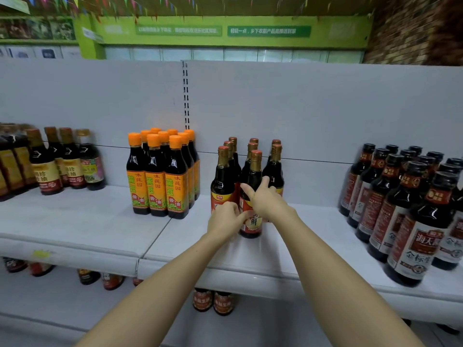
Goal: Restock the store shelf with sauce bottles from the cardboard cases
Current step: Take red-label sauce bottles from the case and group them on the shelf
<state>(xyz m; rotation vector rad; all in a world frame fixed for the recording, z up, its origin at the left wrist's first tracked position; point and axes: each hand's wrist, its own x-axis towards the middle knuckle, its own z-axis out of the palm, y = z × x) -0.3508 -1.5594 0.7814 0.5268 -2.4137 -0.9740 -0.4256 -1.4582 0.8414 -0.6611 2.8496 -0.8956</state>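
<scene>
A dark sauce bottle (pixel 253 176) with a gold-foil neck, red cap and red label stands upright on the grey shelf (pixel 250 251), at the front of a cluster of several like bottles (pixel 223 176). My right hand (pixel 265 199) wraps its right side at label height, thumb across the front. My left hand (pixel 226 219) touches the lower label from the left with its fingertips pinched together. No cardboard case is in view.
Orange-capped bottles (pixel 160 176) stand to the left of the cluster. Black-capped bottles (pixel 406 209) fill the right end, and brown-capped ones (pixel 57 161) the far left. More bottles (pixel 213 300) sit on the shelf below. Bare shelf lies between the groups.
</scene>
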